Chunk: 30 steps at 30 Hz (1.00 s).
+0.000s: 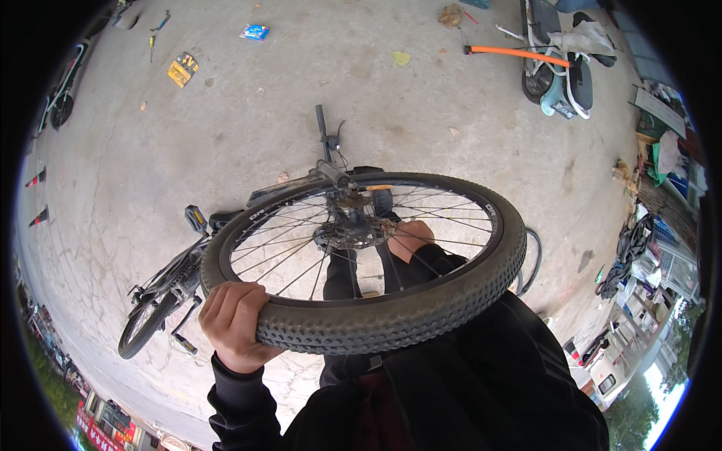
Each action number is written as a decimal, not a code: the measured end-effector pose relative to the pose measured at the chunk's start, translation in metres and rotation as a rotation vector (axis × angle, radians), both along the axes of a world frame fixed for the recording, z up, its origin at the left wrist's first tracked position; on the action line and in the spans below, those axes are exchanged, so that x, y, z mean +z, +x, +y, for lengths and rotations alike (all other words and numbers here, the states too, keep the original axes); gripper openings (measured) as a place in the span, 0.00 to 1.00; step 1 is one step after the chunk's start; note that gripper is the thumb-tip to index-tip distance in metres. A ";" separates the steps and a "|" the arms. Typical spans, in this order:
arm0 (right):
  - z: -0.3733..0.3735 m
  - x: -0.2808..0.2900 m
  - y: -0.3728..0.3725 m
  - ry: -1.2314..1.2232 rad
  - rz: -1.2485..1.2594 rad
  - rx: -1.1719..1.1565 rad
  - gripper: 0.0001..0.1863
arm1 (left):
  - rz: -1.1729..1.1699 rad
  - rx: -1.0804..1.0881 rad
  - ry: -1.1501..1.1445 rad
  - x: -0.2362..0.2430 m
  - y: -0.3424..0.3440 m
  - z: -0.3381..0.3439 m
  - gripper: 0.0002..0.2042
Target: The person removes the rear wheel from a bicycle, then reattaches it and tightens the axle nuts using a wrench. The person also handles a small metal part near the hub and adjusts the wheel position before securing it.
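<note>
A spoked bicycle wheel with a knobbly black tyre lies tilted across the middle, in front of my body. My left hand is closed round the tyre at its near left. Behind the spokes, to the right of the hub, is my right hand; the hub and spokes hide its fingers, so I cannot tell what it holds. A black handlebar with a brake lever sticks up beyond the wheel. To the left, the bicycle's other wheel and a pedal show low over the ground.
An electric scooter with an orange bar-like piece stands far right. On the concrete lie a yellow card, a blue packet and a yellow-handled tool. Clutter lines the right edge; cones stand far left.
</note>
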State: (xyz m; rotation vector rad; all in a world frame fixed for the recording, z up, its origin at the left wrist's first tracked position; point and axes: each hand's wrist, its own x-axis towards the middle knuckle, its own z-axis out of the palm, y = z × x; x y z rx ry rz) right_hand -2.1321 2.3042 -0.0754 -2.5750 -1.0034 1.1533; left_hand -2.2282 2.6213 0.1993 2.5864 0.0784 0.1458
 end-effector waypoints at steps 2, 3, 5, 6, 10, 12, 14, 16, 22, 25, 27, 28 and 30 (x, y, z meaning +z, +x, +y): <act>-0.001 -0.003 0.001 0.005 -0.001 0.026 0.09 | -0.010 -0.001 0.003 -0.001 0.000 0.001 0.26; -0.001 -0.003 0.001 -0.014 0.004 0.043 0.09 | -0.017 0.001 0.005 -0.002 -0.001 0.001 0.26; -0.001 -0.002 0.003 -0.047 0.021 0.036 0.09 | -0.024 0.005 0.009 -0.002 -0.002 0.001 0.25; 0.000 -0.001 0.004 -0.061 0.032 0.012 0.09 | -0.024 0.007 0.011 -0.003 -0.003 0.001 0.25; 0.007 0.003 0.005 -0.021 0.003 -0.043 0.11 | 0.003 0.025 0.009 -0.002 -0.006 0.001 0.24; 0.010 0.005 0.006 0.036 0.109 -0.169 0.12 | 0.004 0.046 0.032 0.000 -0.003 0.001 0.22; 0.008 0.006 0.011 -0.071 0.106 0.071 0.13 | 0.015 0.073 0.012 0.002 0.003 0.002 0.21; -0.001 0.010 0.014 0.269 0.097 0.005 0.14 | 0.030 0.088 0.013 0.006 0.008 0.001 0.20; -0.014 0.017 0.020 0.590 0.037 0.041 0.18 | 0.056 0.157 0.009 0.015 0.013 -0.012 0.20; -0.015 0.015 0.023 0.602 0.010 0.080 0.19 | 0.089 0.162 0.066 0.018 0.011 -0.018 0.19; -0.018 0.014 0.026 0.639 -0.029 0.101 0.20 | 0.111 0.190 0.099 0.021 0.007 -0.020 0.19; -0.020 0.014 0.026 0.656 -0.050 0.112 0.20 | 0.113 0.204 0.125 0.022 0.005 -0.022 0.19; -0.029 0.015 0.028 0.728 -0.132 0.118 0.21 | 0.151 0.225 0.138 0.024 -0.001 -0.023 0.21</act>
